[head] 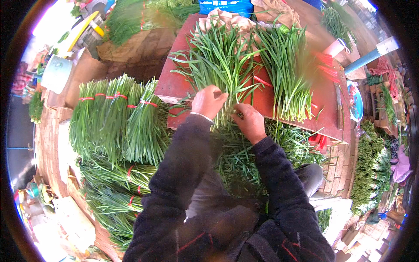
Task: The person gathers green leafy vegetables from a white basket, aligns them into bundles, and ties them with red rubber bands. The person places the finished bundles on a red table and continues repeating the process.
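Loose garlic chives (222,62) lie over the red board (327,121), their pale stem ends towards me. At these stems, on the left side, is my left hand (209,101), its thumb and forefinger curled near each other. My right hand (248,119) touches the stems from the right with bent fingers. Whether either hand grips a stem cannot be told. A second pile of chives (286,75) rests on the board to the right. Red ties (327,67) lie near the board's right side, and one red strip (263,81) sits between the piles.
Tied chive bundles (114,121) stand at the left, with more bundles (131,186) lying below them. Loose leaves (239,163) cover the area under the board's near edge. A blue metal pole (363,61) and a blue basin (355,100) are at the right.
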`<action>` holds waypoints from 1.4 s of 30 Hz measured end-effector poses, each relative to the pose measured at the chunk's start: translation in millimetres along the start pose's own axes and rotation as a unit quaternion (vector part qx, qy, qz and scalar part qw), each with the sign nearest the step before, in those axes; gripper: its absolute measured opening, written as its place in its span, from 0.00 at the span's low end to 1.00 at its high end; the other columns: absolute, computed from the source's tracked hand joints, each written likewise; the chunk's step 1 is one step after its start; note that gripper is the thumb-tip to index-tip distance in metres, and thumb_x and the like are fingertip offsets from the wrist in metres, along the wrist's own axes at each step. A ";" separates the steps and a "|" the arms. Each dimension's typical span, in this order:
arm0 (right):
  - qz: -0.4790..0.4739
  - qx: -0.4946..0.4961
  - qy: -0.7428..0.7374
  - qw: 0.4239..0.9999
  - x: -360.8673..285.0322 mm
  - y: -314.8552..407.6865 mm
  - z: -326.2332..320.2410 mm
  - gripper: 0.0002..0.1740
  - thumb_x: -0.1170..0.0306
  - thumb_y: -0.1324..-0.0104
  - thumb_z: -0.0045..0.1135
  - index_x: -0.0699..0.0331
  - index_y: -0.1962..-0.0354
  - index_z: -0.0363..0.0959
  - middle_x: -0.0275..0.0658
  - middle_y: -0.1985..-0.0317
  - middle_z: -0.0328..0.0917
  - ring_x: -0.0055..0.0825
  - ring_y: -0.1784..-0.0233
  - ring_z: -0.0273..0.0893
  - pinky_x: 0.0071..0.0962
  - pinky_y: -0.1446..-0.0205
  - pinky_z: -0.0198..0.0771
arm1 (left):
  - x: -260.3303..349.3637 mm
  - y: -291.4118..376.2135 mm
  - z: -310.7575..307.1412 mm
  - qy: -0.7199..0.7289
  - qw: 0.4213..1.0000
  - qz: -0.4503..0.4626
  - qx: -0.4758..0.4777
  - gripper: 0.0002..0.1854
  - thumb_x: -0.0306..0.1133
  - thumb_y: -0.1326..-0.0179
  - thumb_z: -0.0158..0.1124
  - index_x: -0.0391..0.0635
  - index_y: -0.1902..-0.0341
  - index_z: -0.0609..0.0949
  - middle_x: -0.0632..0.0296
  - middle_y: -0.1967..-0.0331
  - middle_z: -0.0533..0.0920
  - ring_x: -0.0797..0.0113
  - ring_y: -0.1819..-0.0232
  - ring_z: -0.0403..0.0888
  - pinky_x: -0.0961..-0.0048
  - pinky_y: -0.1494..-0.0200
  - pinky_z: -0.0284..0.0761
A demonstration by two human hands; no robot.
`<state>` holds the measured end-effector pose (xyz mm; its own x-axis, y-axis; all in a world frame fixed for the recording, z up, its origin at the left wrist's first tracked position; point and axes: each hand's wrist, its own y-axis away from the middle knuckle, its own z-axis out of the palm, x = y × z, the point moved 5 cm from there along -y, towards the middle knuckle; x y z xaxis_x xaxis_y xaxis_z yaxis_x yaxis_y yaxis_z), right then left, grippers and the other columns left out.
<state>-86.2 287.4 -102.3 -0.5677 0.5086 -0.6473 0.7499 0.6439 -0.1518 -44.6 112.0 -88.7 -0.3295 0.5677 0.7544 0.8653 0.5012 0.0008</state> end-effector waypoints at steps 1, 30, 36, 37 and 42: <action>-0.023 0.016 0.011 1.000 -1.9 2.0 1.0 0.10 0.64 0.40 0.64 0.57 0.62 0.78 0.40 0.64 0.79 0.44 0.62 0.81 0.40 0.59 0.76 | 2.0 -0.5 3.8 -0.009 1.000 -0.013 -0.005 0.18 0.47 0.46 0.71 0.44 0.63 0.84 0.51 0.67 0.86 0.48 0.61 0.84 0.57 0.58 0.77; 0.060 -0.114 -0.080 0.988 8.3 19.3 -10.4 0.20 0.57 0.35 0.58 0.68 0.71 0.78 0.54 0.73 0.78 0.54 0.67 0.78 0.46 0.63 0.71 | -2.8 -7.7 21.4 -0.090 0.995 -0.020 -0.047 0.20 0.51 0.51 0.74 0.46 0.68 0.82 0.53 0.70 0.85 0.50 0.62 0.84 0.57 0.58 0.78; 0.053 -0.434 -0.068 0.897 44.3 140.4 -15.7 0.13 0.61 0.40 0.61 0.63 0.71 0.79 0.49 0.75 0.79 0.47 0.74 0.78 0.46 0.69 0.71 | 1.0 -6.5 21.1 -0.091 0.992 -0.028 -0.077 0.17 0.47 0.47 0.69 0.45 0.63 0.82 0.49 0.64 0.85 0.48 0.56 0.83 0.55 0.53 0.76; 0.087 -0.538 -0.050 0.837 51.2 173.4 -8.4 0.11 0.61 0.42 0.62 0.61 0.71 0.79 0.48 0.74 0.80 0.46 0.75 0.79 0.46 0.70 0.72 | 1.1 -6.3 21.5 -0.091 0.992 -0.032 -0.081 0.18 0.47 0.47 0.69 0.45 0.63 0.82 0.49 0.64 0.85 0.48 0.56 0.83 0.55 0.53 0.76; -0.076 -0.598 0.260 0.754 58.8 230.6 -11.1 0.14 0.59 0.49 0.65 0.60 0.72 0.76 0.46 0.75 0.79 0.50 0.71 0.81 0.47 0.70 0.74 | -3.1 -8.4 23.9 -0.087 0.993 -0.033 -0.077 0.18 0.46 0.46 0.69 0.44 0.63 0.82 0.48 0.63 0.85 0.48 0.56 0.83 0.55 0.52 0.77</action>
<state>49.6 472.2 -167.1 -0.9059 0.3325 -0.2623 -0.0031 0.6140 0.7893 -59.9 121.7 -106.7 -0.4364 0.6478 0.6244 0.8824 0.4437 0.1564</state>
